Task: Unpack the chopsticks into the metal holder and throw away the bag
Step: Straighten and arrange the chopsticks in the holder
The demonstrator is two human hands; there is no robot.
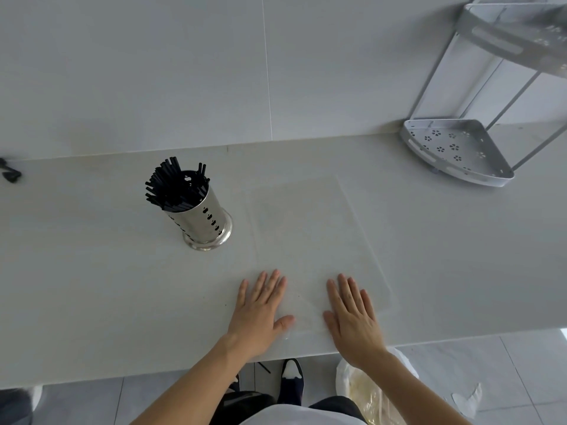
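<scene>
A shiny metal holder with punched holes stands upright on the pale counter, left of centre. Several black chopsticks fill it and fan out to the left. A clear, flat, empty plastic bag lies on the counter to the holder's right, hard to make out against the surface. My left hand rests flat, fingers spread, on the bag's near left corner. My right hand lies flat on the bag's near right part. Neither hand grips anything.
A grey two-tier corner rack stands at the back right against the wall. A small black object sits at the far left edge. Below the counter's front edge stands a bin lined with a plastic bag, beside my shoes.
</scene>
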